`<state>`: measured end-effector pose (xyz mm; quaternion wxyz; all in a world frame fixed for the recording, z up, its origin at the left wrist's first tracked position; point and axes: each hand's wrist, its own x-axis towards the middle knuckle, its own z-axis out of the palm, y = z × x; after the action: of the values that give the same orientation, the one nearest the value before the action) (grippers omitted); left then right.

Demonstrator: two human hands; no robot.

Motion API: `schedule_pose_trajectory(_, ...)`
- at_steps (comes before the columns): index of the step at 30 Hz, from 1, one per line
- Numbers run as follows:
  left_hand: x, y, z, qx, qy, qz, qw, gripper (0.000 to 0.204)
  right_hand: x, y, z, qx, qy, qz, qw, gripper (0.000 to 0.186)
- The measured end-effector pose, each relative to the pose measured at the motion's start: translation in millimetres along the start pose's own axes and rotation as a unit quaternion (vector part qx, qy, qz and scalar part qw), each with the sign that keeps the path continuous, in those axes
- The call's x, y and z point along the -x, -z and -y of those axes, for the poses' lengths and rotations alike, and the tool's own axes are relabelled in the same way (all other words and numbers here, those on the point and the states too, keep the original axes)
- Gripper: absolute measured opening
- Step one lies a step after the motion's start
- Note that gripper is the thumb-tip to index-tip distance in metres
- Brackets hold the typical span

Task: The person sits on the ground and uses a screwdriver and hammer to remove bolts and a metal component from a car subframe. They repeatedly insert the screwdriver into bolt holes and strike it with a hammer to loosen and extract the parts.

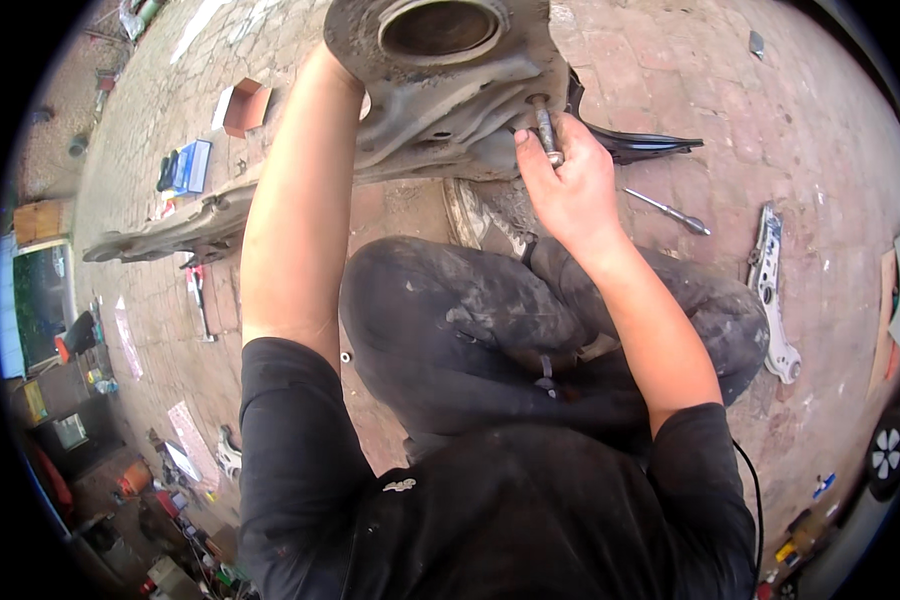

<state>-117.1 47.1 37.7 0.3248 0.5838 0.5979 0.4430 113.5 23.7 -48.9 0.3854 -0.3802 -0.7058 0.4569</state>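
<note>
A large grey metal car subframe, dirty and ribbed, with a big round opening at its top, stands in front of my bent knees. My right hand is closed around a long bolt, thumb along its side. The bolt's far end meets a hole in the right part of the subframe, its head toward me. My left forearm reaches up to the subframe's left side. Behind the metal, my left hand's fingers are hidden. A black curved part juts out to the right from behind the subframe.
On the brick paving, a screwdriver-like tool and a metal control arm lie right. To the left are an open cardboard box, a blue box and a hammer-like tool. Tools and parts clutter the lower left.
</note>
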Motion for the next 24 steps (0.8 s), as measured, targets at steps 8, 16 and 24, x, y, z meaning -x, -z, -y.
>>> schedule_pose_trajectory(8,-0.9,-2.4,9.7,-0.154,0.029,0.133,0.979,0.055,-1.6,-2.9,-4.9,0.005,-0.010,-0.019,1.000,0.025)
schedule_pose_trajectory(16,9.4,-11.2,11.3,-0.321,0.017,0.178,0.930,0.053,-19.7,-3.3,-25.3,0.149,0.218,-0.170,0.949,0.067)
schedule_pose_trajectory(24,9.5,-5.5,27.0,-0.258,0.070,0.213,0.940,0.054,-26.1,-17.0,-39.8,0.125,0.277,-0.184,0.935,0.060)
